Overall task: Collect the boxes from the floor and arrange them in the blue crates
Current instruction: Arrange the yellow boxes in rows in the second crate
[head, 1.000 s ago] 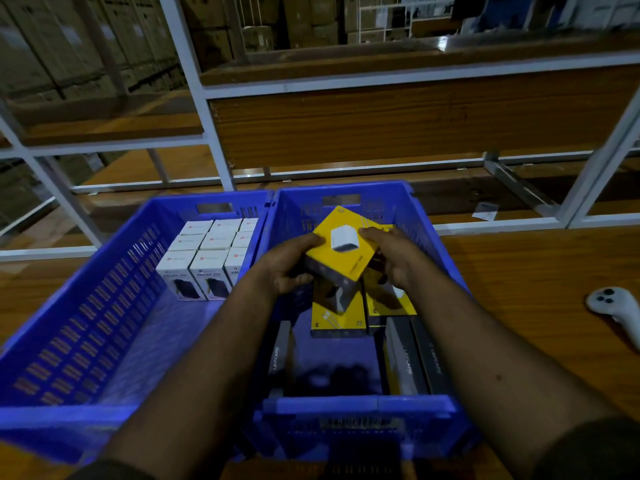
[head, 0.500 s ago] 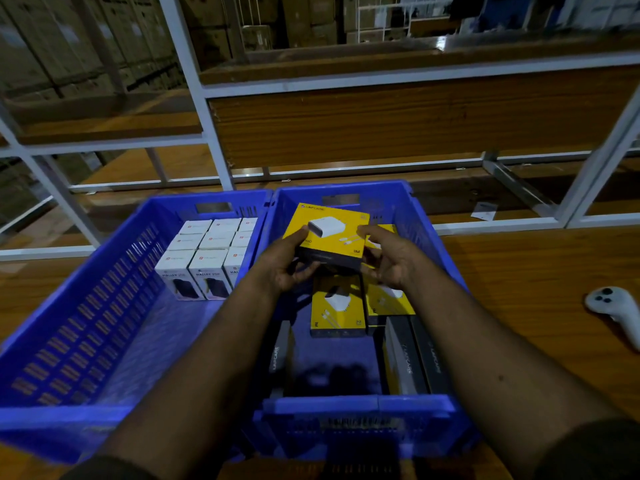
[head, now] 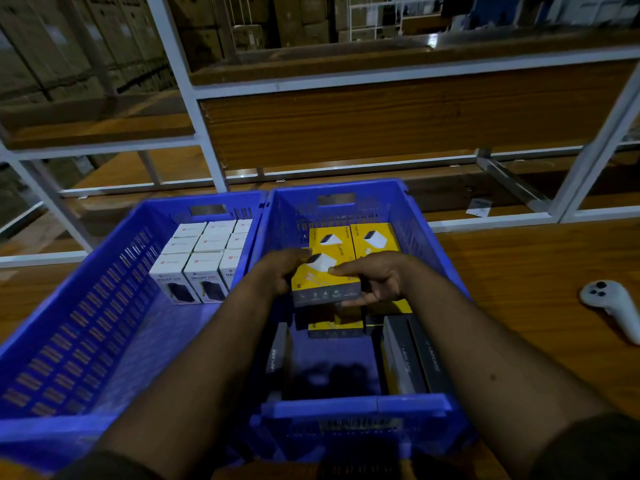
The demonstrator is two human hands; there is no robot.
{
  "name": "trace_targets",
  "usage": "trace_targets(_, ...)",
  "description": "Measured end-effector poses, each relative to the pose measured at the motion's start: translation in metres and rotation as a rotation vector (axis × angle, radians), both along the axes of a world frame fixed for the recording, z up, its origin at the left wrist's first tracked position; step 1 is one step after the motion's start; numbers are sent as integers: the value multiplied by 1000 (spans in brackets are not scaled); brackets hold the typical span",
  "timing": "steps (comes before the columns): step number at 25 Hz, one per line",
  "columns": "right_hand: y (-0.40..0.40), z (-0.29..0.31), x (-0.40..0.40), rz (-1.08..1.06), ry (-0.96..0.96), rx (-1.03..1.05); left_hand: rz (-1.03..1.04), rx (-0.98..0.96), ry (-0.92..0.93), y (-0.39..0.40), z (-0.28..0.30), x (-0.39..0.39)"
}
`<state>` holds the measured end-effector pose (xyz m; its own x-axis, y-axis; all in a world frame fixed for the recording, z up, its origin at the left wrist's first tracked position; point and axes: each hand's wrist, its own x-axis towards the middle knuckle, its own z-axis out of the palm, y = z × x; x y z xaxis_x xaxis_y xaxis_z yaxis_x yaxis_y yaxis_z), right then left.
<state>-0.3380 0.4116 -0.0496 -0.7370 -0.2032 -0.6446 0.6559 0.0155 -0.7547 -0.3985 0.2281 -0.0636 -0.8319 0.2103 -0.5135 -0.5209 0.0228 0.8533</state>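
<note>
Two blue crates stand side by side on a wooden surface. Over the right crate (head: 420, 216), my left hand (head: 280, 268) and my right hand (head: 375, 282) grip a yellow box (head: 323, 275) by its two ends, holding it flat. Two more yellow boxes (head: 372, 239) lie flat behind it at the crate's far end, and another yellow box (head: 334, 329) sits below it. Dark grey boxes (head: 414, 355) stand on edge at the crate's near right. The left crate (head: 69, 327) holds several white boxes (head: 201, 261) packed upright at its far end.
A white hand controller (head: 613, 306) lies on the wooden surface (head: 519, 271) right of the crates. White metal shelving (head: 194, 98) with wooden boards rises behind them. A small paper slip (head: 479, 206) lies on the lower shelf at the right.
The yellow box turned from tilted to flat, and both hands lowered it toward me over the right crate. Two yellow boxes at the crate's far end now show behind it.
</note>
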Motion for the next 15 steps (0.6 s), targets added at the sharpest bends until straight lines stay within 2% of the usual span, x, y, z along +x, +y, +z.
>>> trace_targets(4,-1,-4,0,-14,-14,24,-213,-229,-89,7,1,9)
trace_targets(8,-3,-4,4,163,-26,159,-255,-331,-57,10,-8,5)
trace_targets(12,-4,-8,6,298,18,417,-258,-363,-27,11,-10,5)
trace_targets(15,-7,-14,7,436,95,711,-226,-342,-21,15,-15,5)
